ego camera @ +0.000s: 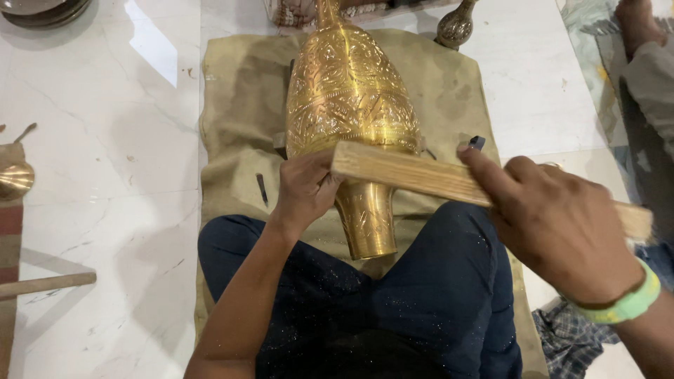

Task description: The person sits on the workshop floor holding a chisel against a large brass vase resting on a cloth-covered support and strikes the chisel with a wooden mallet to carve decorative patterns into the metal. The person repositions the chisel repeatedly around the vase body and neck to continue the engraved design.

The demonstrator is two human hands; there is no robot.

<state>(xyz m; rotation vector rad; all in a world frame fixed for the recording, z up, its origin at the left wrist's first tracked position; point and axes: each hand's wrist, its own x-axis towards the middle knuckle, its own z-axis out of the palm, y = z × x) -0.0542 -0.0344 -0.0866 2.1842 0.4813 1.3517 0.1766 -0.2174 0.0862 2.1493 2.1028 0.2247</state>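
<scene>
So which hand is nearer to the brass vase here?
Left. The left hand rests against the brass vase where body meets neck. The right hand is off to its right, holding a wooden stick across it.

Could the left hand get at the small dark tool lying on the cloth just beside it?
Probably yes: the small dark tool lies uncovered on the cloth just beside the left hand, though that hand is pressed against the brass vase.

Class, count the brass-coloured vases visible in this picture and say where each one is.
2. The large engraved vase lies on the tan cloth, steadied by the left hand. A smaller dark vase stands at the top edge, partly cut off. Others may lie out of frame.
</scene>
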